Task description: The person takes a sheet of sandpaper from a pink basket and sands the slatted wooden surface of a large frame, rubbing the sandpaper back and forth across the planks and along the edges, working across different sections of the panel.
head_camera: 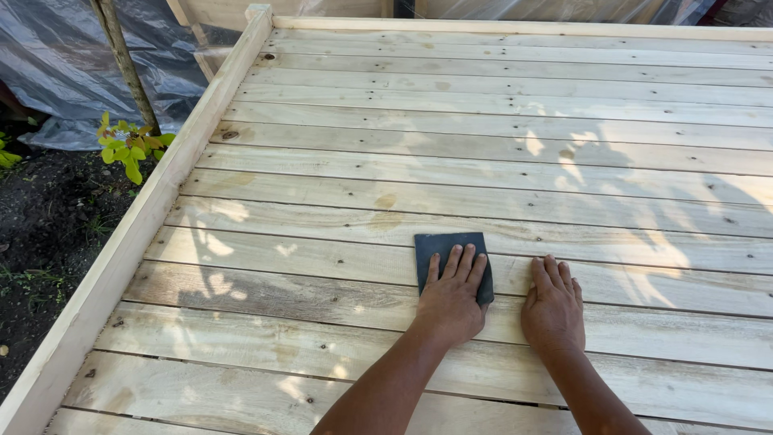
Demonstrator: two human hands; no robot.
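Sandpaper sheet: dark grey, roughly square, matte, lying flat on pale wooden plank deck. Left hand pressed palm-down on sheet's near half, fingers spread flat, not pinching. Right hand just right of sheet, flat on bare plank, fingers together, holding nothing. Planks rough-sawn, knotty, narrow gaps between. Raised timber edge rail well left of sheet. Beyond rail: dark soil, yellow-green leafy plant, grey plastic sheeting.
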